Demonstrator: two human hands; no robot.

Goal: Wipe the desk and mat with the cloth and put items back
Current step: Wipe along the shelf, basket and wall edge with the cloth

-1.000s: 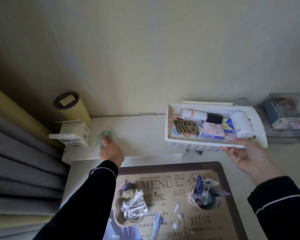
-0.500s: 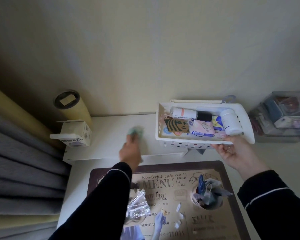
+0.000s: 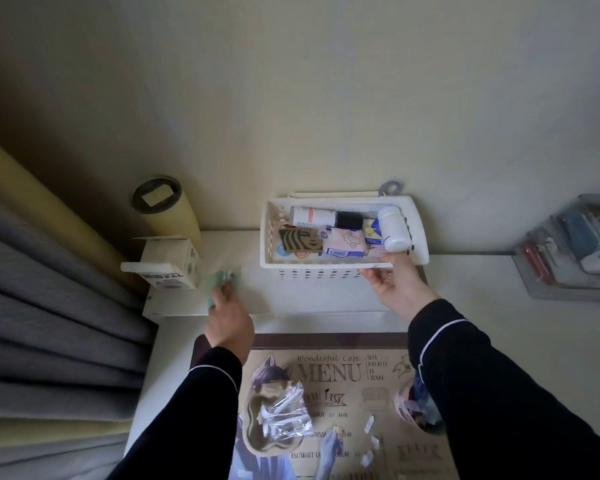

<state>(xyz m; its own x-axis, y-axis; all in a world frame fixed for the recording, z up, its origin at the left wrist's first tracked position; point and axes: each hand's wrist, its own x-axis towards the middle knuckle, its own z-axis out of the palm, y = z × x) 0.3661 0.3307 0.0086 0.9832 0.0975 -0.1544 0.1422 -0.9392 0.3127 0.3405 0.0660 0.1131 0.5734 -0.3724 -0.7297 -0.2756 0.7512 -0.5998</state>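
Two hands: one left hand (image 3: 227,322), one right hand (image 3: 394,285). One green cloth (image 3: 219,280). One white basket (image 3: 267,237), five items counted inside: one white tube (image 3: 314,218) with a black cap, one white bottle (image 3: 394,230), one green-and-black card (image 3: 300,239), one pink packet (image 3: 347,242), one yellow-and-blue packet (image 3: 371,228). One printed desk mat (image 3: 329,341). One small white box (image 3: 172,263). One yellow roll (image 3: 174,216). One cat-shaped dish (image 3: 257,441), one crumpled clear wrapper (image 3: 284,414). Three small white scraps (image 3: 369,426). One pot (image 3: 404,408), half hidden by a sleeve. One clear storage box (image 3: 575,251).
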